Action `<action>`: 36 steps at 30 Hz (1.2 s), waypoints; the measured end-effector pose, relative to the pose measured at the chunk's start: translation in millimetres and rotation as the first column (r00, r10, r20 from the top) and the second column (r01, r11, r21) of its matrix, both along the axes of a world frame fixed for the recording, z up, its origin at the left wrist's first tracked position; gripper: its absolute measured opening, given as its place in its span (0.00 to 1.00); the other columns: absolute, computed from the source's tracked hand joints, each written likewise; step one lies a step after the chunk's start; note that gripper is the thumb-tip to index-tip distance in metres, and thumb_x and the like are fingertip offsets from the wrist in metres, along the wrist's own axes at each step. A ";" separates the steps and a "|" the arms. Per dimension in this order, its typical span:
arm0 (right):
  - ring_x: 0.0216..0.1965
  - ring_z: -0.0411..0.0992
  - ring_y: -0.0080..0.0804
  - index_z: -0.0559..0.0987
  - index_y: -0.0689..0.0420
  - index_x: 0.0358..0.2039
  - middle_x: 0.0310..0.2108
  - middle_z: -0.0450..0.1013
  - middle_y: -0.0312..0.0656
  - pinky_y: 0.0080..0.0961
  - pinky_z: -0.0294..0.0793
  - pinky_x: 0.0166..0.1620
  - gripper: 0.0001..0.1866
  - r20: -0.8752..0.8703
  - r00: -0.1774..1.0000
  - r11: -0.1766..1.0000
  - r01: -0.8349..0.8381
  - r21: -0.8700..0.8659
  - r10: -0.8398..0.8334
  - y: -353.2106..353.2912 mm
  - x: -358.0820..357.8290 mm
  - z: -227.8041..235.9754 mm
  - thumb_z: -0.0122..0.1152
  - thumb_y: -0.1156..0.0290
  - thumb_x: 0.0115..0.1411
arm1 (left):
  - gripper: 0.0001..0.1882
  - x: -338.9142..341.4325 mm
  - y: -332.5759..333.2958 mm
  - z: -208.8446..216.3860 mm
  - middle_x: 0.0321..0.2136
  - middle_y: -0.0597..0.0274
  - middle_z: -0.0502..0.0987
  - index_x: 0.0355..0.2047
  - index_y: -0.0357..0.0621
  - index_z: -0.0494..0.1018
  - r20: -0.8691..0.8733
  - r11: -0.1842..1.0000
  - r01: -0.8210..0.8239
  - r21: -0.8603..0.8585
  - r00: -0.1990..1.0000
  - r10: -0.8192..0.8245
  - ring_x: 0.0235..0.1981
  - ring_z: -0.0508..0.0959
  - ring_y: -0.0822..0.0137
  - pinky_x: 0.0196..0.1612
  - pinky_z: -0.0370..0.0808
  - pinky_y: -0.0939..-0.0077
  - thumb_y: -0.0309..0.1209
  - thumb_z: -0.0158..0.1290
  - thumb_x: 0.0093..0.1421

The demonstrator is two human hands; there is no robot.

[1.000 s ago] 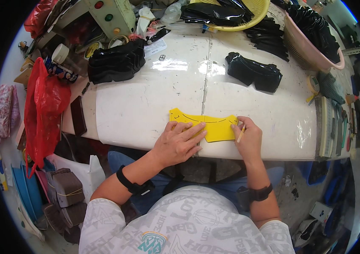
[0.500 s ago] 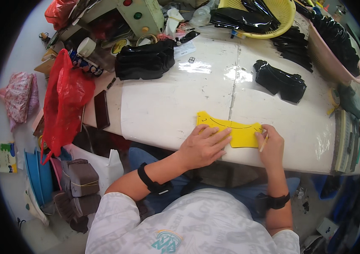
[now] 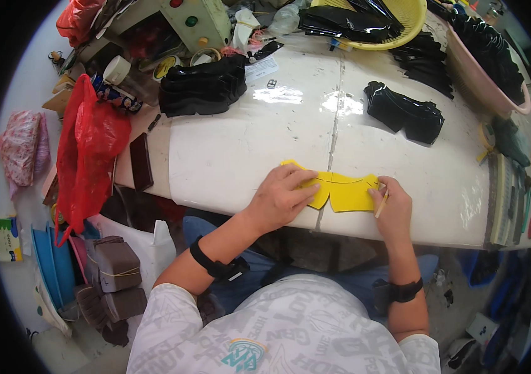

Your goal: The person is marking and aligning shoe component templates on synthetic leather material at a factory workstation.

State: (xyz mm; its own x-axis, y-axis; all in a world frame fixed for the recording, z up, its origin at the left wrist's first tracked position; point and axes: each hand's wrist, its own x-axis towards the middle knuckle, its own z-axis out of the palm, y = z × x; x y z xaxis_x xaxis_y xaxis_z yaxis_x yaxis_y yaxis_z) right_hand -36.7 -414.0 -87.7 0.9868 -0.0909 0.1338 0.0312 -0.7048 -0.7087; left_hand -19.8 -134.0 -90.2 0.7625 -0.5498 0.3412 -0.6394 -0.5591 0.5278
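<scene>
A yellow flat pattern piece (image 3: 354, 196) lies near the table's front edge, with dark dashes along its curved upper edge and a notch in its lower edge. My left hand (image 3: 283, 198) rests on its left part, fingers stretched out over it and hiding some of that end. At the right end, my right hand (image 3: 394, 209) is closed with a thin pale pen-like stick (image 3: 382, 204) between the fingers, the thumb and fingertips touching the yellow edge. Beyond it lies a stack of glossy black cut pieces (image 3: 404, 113).
Another black stack (image 3: 203, 87) stands at the back left, near a dark phone (image 3: 141, 162) and a red plastic bag (image 3: 87, 156). Black pieces fill a yellow basket (image 3: 416, 28) and a pink basin (image 3: 474, 87). Rulers (image 3: 507, 206) lie along the table's right side.
My left hand has slid left on the yellow piece, uncovering its notch. The right hand stays at the right end with the stick. The whole view has shifted slightly.
</scene>
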 end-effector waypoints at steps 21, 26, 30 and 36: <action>0.27 0.77 0.46 0.81 0.65 0.44 0.27 0.77 0.52 0.34 0.76 0.34 0.14 0.012 0.996 0.995 0.092 0.035 -0.093 6.0 -5.2 -3.2 0.70 0.80 0.56 | 0.23 -1.9 -3.6 14.7 0.62 0.58 0.73 0.53 0.46 0.79 0.015 0.986 0.001 0.164 1.000 -0.003 0.64 0.70 0.52 0.71 0.61 0.48 0.37 0.65 0.57; 0.26 0.78 0.44 0.82 0.66 0.44 0.26 0.77 0.51 0.33 0.76 0.32 0.15 0.009 0.995 0.994 0.103 0.041 -0.104 6.7 -4.5 -3.8 0.71 0.80 0.56 | 0.26 -1.9 -2.8 11.7 0.63 0.57 0.73 0.54 0.46 0.79 0.023 0.985 0.006 0.174 1.000 -0.010 0.65 0.69 0.51 0.71 0.60 0.47 0.41 0.66 0.56; 0.26 0.78 0.44 0.81 0.66 0.44 0.26 0.77 0.51 0.32 0.76 0.33 0.15 0.018 0.994 0.993 0.111 0.044 -0.112 6.4 -4.9 -5.2 0.71 0.80 0.56 | 0.25 -3.6 -4.3 12.3 0.62 0.56 0.73 0.53 0.46 0.79 0.036 0.985 0.002 0.171 0.999 -0.008 0.65 0.69 0.50 0.71 0.60 0.46 0.40 0.66 0.56; 0.26 0.77 0.43 0.81 0.65 0.44 0.26 0.77 0.50 0.33 0.75 0.33 0.14 0.029 0.994 0.993 0.108 0.050 -0.110 6.3 -4.4 -6.7 0.71 0.80 0.56 | 0.22 -18.2 -13.1 2.8 0.61 0.52 0.74 0.50 0.44 0.79 0.131 0.983 -0.028 0.181 0.991 0.004 0.62 0.72 0.49 0.67 0.67 0.49 0.36 0.65 0.57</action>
State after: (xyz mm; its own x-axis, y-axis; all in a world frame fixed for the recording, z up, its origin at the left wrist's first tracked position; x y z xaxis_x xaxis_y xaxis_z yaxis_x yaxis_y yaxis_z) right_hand -41.1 -407.7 -94.4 0.9660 -0.2048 0.1578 -0.0208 -0.6700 -0.7421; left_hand -38.1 -147.1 -87.4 0.7275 -0.6001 0.3325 -0.6858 -0.6488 0.3297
